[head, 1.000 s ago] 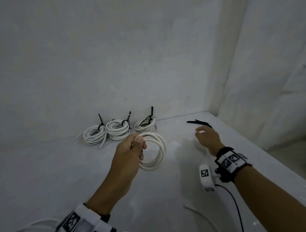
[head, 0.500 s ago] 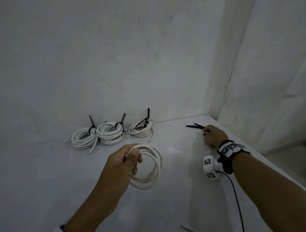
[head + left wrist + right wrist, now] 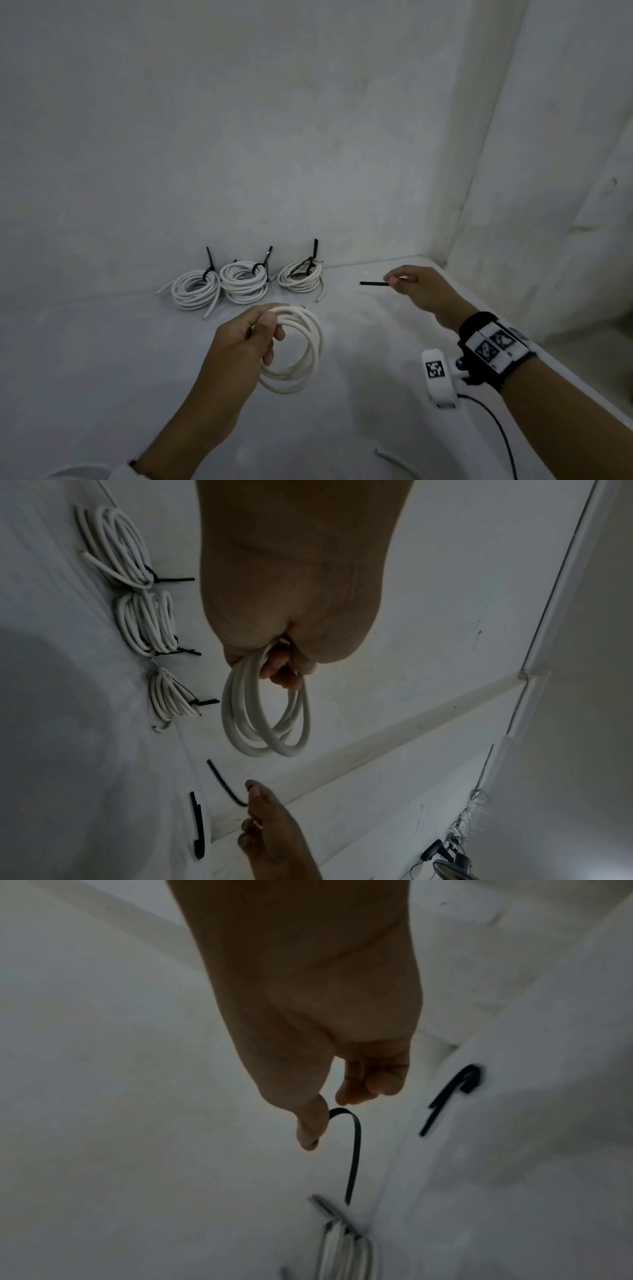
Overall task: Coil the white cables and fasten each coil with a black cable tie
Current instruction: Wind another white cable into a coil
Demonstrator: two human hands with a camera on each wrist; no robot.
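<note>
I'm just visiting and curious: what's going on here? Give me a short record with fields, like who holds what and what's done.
left hand: left hand grips the loose white coil, held above the table
right hand: right hand pinches one black cable tie
finished: three tied coils lie in a row by the back wall
spare ties: more black ties lie on the table
still to do: loose white coil has no tie yet
</note>
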